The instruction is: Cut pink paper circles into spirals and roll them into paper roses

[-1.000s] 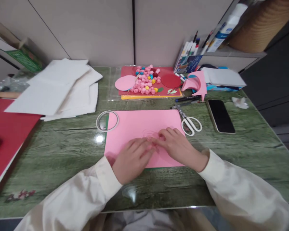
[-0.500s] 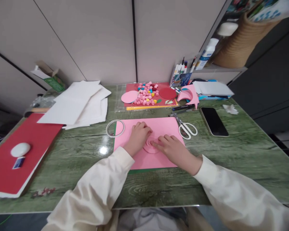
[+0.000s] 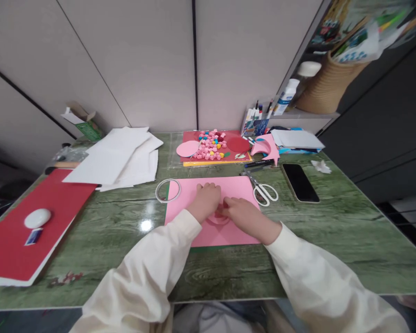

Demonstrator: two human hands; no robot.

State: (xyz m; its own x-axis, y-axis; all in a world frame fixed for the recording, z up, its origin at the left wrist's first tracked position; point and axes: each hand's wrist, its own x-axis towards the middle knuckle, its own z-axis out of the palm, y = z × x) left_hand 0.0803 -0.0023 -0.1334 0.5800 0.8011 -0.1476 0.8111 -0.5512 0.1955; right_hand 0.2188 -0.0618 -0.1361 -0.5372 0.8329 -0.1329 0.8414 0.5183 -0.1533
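Closest up there's a flat rectangular pink paper sheet (image 3: pixel 180 229) with a round pink paper coil (image 3: pixel 217 221) on it, half hidden. Left hand (image 3: pixel 207 201) and right hand (image 3: pixel 245 217) have fingers curled over it; can't tell if they're pinching. Cutting looks done, shaping unfinished imo. Beyond: white-handled metal scissors (image 3: pixel 260 187) lying loose, then a small mostly-pink ball pile (image 3: pixel 208 151).
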